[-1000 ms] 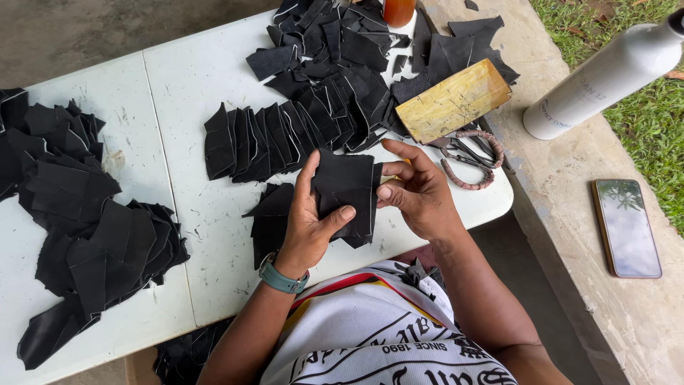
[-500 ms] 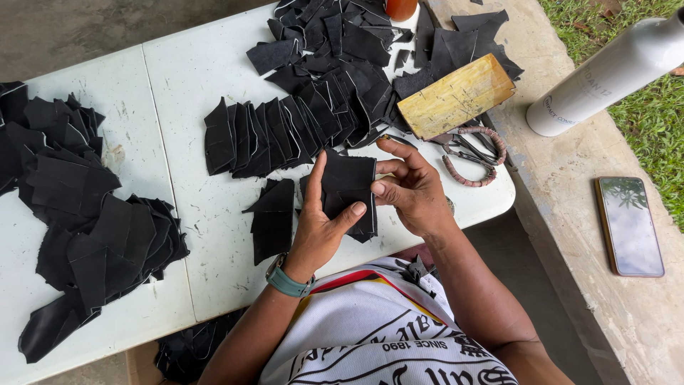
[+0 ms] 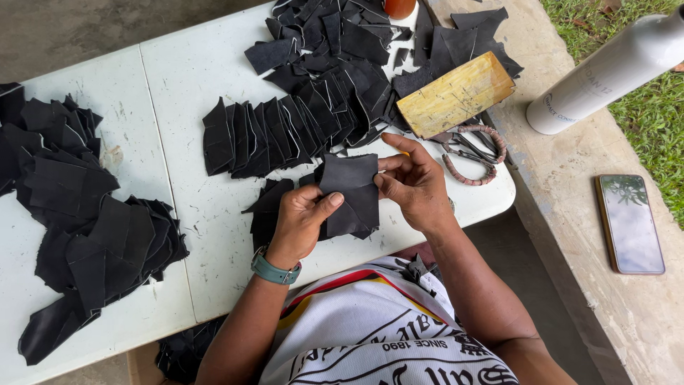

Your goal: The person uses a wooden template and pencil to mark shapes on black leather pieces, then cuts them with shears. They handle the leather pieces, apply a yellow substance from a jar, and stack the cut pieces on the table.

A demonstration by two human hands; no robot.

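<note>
Both of your hands hold one black leather piece (image 3: 350, 191) just above the near edge of the white table (image 3: 178, 64). Your left hand (image 3: 299, 221) pinches its lower left side, thumb lying across the face. Your right hand (image 3: 417, 187) nips its right edge between thumb and fingertips. From that piece, a fanned row of black pieces (image 3: 285, 132) lies close at 11 o'clock, and a smaller stack (image 3: 267, 207) sits under your left hand at 9 o'clock. At 1 o'clock the yellow wooden block (image 3: 456, 94) rests beside scissors with wrapped handles (image 3: 474, 151), both near the table's right edge. Bare white surface opens at 10 o'clock, between the row and the large heap (image 3: 78, 214) far out at 9 o'clock. Past the right edge, at 3 o'clock, a phone (image 3: 630, 222) lies flat on the concrete ledge (image 3: 570, 214), with a white cylinder (image 3: 605, 71) at 2 o'clock.
</note>
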